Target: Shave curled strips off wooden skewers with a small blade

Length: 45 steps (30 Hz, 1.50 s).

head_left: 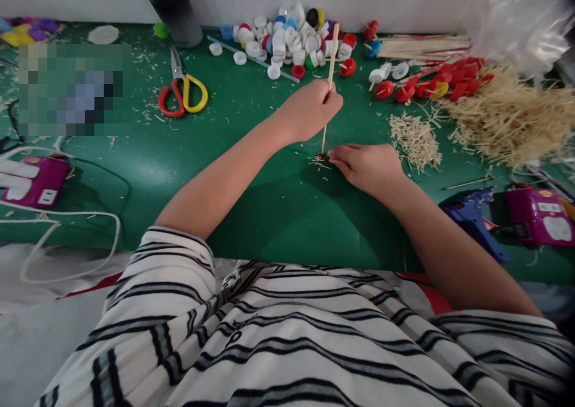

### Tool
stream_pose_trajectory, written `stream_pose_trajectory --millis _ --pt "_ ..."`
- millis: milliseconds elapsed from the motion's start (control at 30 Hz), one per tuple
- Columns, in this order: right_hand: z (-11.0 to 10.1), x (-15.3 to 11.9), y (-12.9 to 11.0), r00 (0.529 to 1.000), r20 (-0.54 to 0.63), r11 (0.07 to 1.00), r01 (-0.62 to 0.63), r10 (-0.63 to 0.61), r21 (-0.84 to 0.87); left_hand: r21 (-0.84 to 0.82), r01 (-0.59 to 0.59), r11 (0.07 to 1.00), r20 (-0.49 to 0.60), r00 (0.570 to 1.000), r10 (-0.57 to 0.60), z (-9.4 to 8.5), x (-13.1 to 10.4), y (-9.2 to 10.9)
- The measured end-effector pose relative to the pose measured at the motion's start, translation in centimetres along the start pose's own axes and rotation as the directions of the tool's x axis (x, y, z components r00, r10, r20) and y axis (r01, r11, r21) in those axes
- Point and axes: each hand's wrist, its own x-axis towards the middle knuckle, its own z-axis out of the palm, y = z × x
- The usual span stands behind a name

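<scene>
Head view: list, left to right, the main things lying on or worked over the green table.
Purple block → red-and-yellow scissors → left hand holding a wooden stick → right hand → small shavings pile → blue glue gun → second purple block.

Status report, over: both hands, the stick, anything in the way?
Left hand gripping wooden stick. Right hand low beside stick's lower end, grip unclear. Stick near upright, slightly tilted. Light shavings scattered around lower end.
</scene>
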Motion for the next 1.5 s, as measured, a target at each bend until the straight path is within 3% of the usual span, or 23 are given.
stream_pose_trajectory --millis 333,567,833,1267,1500 --pt "-0.3 0.6 0.5 0.994 -0.103 0.996 -0.039 0.047 0.075 -0.014 -0.02 1.0 0.031 0.999 0.021 0.0 0.2 -0.2" --pt "0.1 0.1 0.6 1.0 0.012 1.0 0.023 -0.024 0.015 -0.03 -0.014 0.999 0.038 0.999 0.016 0.1 0.3 -0.2" --pt "-0.2 0.6 0.6 0.995 -0.091 0.998 -0.029 0.034 0.06 -0.039 -0.023 0.999 0.001 1.0 0.023 0.4 0.7 -0.8" --pt "0.4 0.3 0.7 0.998 -0.048 0.998 -0.043 0.044 0.036 -0.003 0.038 0.999 0.029 0.999 -0.038 0.8 0.6 -0.4" --pt "-0.1 0.3 0.7 0.999 0.022 0.999 -0.05 0.05 -0.008 0.044 -0.056 0.997 -0.026 0.998 0.057 1.9 0.2 -0.4"
